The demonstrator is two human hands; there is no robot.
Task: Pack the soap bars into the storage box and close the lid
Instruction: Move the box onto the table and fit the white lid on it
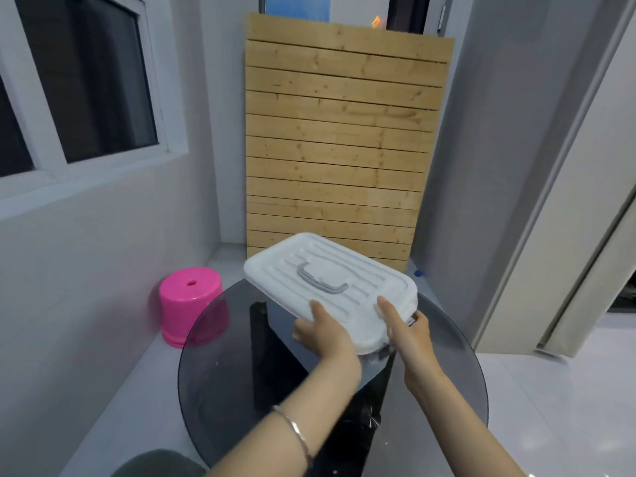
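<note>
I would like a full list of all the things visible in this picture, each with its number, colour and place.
lid: one, white with a grey handle, held tilted above the table; what is under it is mostly hidden
table: one, round, dark glass, near middle
stool: one, pink, on the floor left of the table
slatted panel: one, light wood, upright at the far wall
window: one, white frame, dark panes, left wall
small object: one, blue, on the floor by the panel; too small to identify
bracelet: one, silver, left wrist
left grip: one hand, holds the lid's near edge
right grip: one hand, holds the lid's near right corner
</note>
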